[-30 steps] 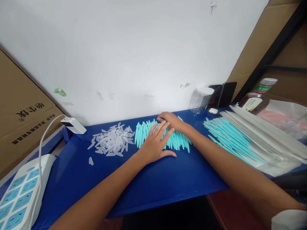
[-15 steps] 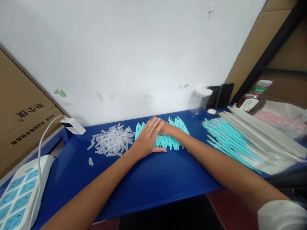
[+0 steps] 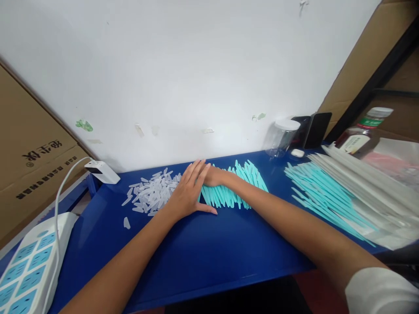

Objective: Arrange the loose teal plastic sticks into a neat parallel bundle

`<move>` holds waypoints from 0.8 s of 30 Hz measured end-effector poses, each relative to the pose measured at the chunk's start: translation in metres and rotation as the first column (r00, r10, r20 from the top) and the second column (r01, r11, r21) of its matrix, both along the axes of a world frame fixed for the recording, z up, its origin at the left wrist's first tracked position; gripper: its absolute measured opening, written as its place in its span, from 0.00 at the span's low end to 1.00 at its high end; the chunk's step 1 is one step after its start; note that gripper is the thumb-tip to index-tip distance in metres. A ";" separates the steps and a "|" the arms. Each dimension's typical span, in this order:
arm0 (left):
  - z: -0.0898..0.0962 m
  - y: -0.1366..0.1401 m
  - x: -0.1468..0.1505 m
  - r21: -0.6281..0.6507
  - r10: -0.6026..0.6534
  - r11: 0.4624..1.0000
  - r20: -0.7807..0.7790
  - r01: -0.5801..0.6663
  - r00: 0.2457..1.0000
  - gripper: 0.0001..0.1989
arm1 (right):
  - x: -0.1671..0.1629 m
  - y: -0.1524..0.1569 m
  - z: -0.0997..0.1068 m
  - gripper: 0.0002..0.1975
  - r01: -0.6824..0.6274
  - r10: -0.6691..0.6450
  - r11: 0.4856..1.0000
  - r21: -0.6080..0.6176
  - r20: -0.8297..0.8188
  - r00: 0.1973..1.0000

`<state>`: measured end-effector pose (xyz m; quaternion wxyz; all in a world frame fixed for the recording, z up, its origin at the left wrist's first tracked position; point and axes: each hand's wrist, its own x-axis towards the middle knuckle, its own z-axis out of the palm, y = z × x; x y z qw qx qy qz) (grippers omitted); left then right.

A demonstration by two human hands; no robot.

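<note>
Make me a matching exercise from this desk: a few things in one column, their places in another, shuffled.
Things:
1. heap of small clear plastic caps
2. row of turquoise plastic sticks
3. clear plastic jar with white lid
4. white power strip with blue sockets

Places:
A. at the wall, far right
B. near left corner
C. under both hands
D. left of the left hand

Pairs: 1-D, 2-C, 3-A, 4-B

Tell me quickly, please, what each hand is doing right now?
Left hand: open, flat on the teal sticks.
Right hand: on the sticks, largely hidden; cannot tell.
</note>
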<state>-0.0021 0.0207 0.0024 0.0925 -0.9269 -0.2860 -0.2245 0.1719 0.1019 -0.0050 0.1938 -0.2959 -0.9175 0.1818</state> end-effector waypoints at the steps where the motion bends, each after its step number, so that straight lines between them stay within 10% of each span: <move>1: -0.002 0.002 -0.002 -0.013 0.005 1.000 0.009 -0.004 1.000 0.66 | -0.001 -0.002 -0.002 0.17 -0.007 0.007 1.000 0.008 0.001 1.000; 13: -0.013 0.001 -0.001 -0.429 0.219 0.900 0.294 -0.077 0.930 0.50 | 0.010 -0.020 0.026 0.13 0.121 -0.112 0.990 0.073 -0.117 0.987; 17: -0.013 -0.003 0.000 -0.550 0.342 0.826 0.315 -0.124 0.885 0.41 | 0.063 -0.024 0.040 0.22 0.319 -0.302 0.946 0.059 -0.195 0.933; 24: -0.008 0.006 0.009 -0.459 0.169 0.875 -0.013 -0.156 0.986 0.49 | 0.163 -0.052 0.015 0.44 0.542 -0.542 0.840 0.019 0.030 0.840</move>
